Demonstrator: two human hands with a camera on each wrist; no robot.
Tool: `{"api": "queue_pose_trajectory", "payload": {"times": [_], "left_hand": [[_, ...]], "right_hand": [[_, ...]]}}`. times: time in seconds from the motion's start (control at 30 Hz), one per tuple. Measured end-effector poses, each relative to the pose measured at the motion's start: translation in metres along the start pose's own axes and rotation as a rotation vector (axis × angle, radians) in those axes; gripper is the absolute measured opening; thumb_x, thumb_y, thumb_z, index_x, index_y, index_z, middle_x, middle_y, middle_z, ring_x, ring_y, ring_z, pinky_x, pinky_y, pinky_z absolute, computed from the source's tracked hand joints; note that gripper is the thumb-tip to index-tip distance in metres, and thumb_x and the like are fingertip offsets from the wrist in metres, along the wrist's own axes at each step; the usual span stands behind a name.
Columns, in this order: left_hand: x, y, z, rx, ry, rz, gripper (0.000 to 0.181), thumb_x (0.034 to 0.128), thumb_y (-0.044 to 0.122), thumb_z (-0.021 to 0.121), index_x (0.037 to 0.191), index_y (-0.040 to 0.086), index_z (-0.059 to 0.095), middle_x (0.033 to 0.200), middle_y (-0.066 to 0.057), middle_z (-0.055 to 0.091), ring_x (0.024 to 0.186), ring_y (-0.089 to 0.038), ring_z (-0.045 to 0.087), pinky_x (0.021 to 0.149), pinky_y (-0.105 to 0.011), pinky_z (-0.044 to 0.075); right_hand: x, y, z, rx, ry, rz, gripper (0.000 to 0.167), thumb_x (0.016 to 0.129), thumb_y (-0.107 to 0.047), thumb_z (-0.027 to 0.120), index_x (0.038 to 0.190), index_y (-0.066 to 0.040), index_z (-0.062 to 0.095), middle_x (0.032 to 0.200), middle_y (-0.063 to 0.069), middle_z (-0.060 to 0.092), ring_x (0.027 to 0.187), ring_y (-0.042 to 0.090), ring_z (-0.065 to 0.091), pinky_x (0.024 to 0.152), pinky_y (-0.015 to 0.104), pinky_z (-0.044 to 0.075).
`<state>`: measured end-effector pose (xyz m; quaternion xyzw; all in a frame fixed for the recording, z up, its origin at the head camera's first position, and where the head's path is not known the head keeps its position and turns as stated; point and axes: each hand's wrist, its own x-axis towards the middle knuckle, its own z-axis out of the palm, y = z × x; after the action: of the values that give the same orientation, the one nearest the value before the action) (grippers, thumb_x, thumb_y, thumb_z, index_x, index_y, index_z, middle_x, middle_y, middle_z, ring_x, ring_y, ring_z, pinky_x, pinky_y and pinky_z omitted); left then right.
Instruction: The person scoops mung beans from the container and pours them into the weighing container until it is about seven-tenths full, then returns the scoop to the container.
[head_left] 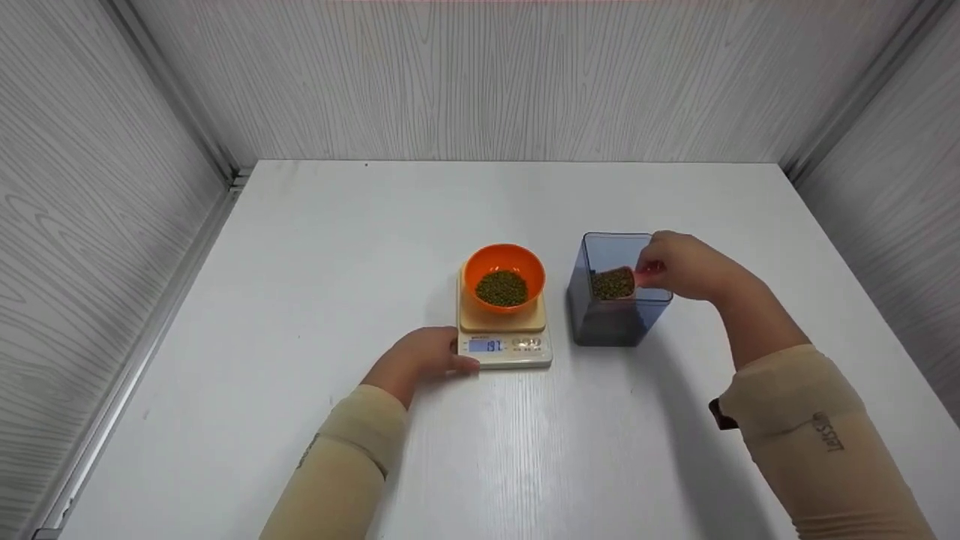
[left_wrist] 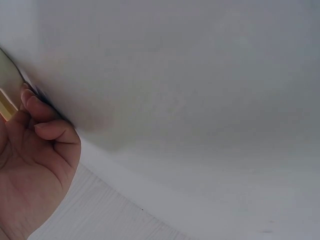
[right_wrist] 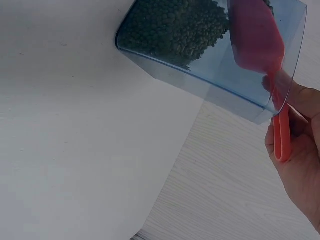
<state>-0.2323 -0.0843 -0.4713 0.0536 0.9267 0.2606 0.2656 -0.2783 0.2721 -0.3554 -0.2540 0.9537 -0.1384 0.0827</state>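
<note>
A cream kitchen scale (head_left: 536,360) carries an orange bowl (head_left: 501,256) with green beans (head_left: 502,289) in it; its display seems to read 197. At the scale's front left corner, my left hand (head_left: 424,354) grips the edge, the thumb along the front and the other fingers at the side. My right hand (head_left: 694,266) holds a red scoop (right_wrist: 257,42) by its handle over the right rim of a clear bluish bin (head_left: 606,324). Beans fill the scoop's bowl, which is inside the bin. More beans (right_wrist: 175,30) lie in the bin, as the right wrist view shows.
The bin stands just right of the scale on a white table (head_left: 360,247). Grey wood-grain panels (head_left: 480,82) rise at the back and along both sides.
</note>
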Motion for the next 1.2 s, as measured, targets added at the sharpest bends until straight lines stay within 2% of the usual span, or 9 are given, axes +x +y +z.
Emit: {"api": "queue_pose_trajectory", "payload": {"times": [0.27,0.6,0.93,1.2], "left_hand": [[-0.002,0.001,-0.001,-0.005,-0.003,0.001,0.044,0.0734,0.049,0.07,0.108,0.024,0.061,0.112,0.003,0.059,0.107,-0.02,0.05,0.102,-0.042,0.031],[0.0,0.002,-0.001,0.022,0.005,0.005,0.043,0.0746,0.05,0.069,0.107,0.022,0.06,0.111,0.001,0.06,0.108,-0.021,0.051,0.101,-0.042,0.033],[-0.002,0.0,-0.001,-0.014,0.005,0.003,0.043,0.0742,0.05,0.069,0.109,0.025,0.061,0.113,0.004,0.059,0.108,-0.02,0.05,0.103,-0.043,0.031],[-0.003,0.001,-0.002,-0.01,0.013,0.011,0.042,0.0728,0.05,0.07,0.103,0.023,0.061,0.107,0.002,0.06,0.105,-0.02,0.05,0.1,-0.041,0.033]], "right_hand": [[-0.008,0.012,0.002,0.096,0.052,0.03,0.007,0.082,-0.006,0.066,0.089,-0.005,0.067,0.086,0.006,0.054,0.079,0.019,0.05,0.068,0.034,0.046],[-0.018,0.019,0.001,0.195,0.067,0.105,0.007,0.084,-0.01,0.065,0.091,-0.009,0.068,0.093,0.005,0.054,0.084,0.019,0.047,0.07,0.034,0.043],[-0.023,0.025,0.002,0.201,0.093,0.095,0.009,0.084,-0.011,0.065,0.091,-0.008,0.068,0.092,0.005,0.055,0.084,0.019,0.047,0.07,0.035,0.041],[-0.03,0.03,0.003,0.281,0.172,0.104,0.01,0.083,-0.018,0.068,0.09,-0.011,0.068,0.091,0.003,0.056,0.08,0.017,0.048,0.066,0.024,0.042]]}}
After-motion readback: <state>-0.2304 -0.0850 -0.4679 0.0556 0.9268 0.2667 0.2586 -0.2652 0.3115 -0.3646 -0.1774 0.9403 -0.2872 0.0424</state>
